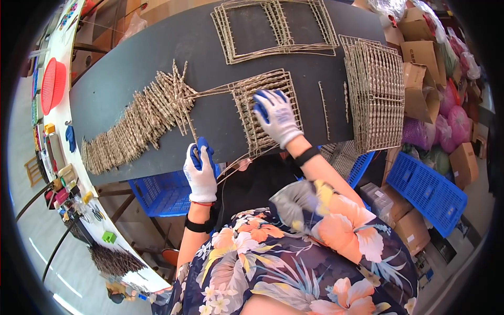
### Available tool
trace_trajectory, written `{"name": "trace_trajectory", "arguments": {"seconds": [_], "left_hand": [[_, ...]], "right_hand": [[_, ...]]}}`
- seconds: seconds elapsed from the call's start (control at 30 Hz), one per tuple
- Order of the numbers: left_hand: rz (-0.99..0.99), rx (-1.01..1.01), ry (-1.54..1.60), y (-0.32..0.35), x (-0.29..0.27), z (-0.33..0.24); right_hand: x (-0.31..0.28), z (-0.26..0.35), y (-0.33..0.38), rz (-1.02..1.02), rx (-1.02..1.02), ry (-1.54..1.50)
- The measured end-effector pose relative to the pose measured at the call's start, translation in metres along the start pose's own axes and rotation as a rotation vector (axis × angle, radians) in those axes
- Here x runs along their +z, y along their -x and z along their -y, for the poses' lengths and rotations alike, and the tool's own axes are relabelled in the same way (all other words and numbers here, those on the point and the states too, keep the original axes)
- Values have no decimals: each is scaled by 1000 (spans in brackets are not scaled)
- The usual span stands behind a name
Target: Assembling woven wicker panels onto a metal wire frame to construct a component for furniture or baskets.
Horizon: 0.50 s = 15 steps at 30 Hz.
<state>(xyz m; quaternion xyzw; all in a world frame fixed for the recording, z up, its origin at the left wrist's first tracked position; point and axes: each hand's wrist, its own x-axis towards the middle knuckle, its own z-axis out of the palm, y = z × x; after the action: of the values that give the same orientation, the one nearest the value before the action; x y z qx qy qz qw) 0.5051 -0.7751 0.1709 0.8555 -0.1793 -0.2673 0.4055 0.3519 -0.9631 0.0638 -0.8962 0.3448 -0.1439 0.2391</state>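
Both my hands wear white gloves with blue palms. At the front of the dark table, my left hand [201, 170] has its fingertips closed on the lower end of a twisted beige rod [190, 122]. That rod lies at the right end of a long row of similar twisted rods [126, 126]. My right hand [277, 115] rests with fingers extended over a rectangular beige wire frame [251, 127] strung with several parallel twisted rods. It covers part of the frame's right side. Long thin wires stick out from the frame to the left, toward the rods.
Stacked open frames [227, 37] lie at the far edge, and a pile of filled frames [375, 94] stands on the right. Two loose rods [324, 110] lie between. Blue crates [160, 195] sit below the table; another blue crate [428, 191] and cardboard boxes [422, 55] are at right.
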Motion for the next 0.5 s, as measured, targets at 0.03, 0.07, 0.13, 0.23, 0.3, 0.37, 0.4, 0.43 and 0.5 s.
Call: {"name": "trace_trajectory", "arguments": {"seconds": [0.03,0.07,0.13,0.23,0.3,0.37,0.4,0.43,0.5], "left_hand": [[11,34,16,0,1,-1],[7,66,34,1,2,-3],[-23,161,-1,3,3,-5],[-67,131,12,0,3,-3],[-60,-37,64,-7,-1,0],[-109,74,35,-11,-3,2],[-82,76,40,-11,-4,2],[-76,89,33,-10,-5,0],[-48,98,-13,-5,-7,-7]], "right_hand": [[10,1,-8,6,-92,70],[21,2,-14,27,-97,108],[37,-1,-23,78,-88,147],[52,-9,-27,91,-113,161],[56,-13,-27,139,-99,171],[59,-14,-27,232,-43,202],[61,-14,-27,214,-48,227],[62,-13,-28,245,-26,236],[66,-10,-30,238,-11,267]]}}
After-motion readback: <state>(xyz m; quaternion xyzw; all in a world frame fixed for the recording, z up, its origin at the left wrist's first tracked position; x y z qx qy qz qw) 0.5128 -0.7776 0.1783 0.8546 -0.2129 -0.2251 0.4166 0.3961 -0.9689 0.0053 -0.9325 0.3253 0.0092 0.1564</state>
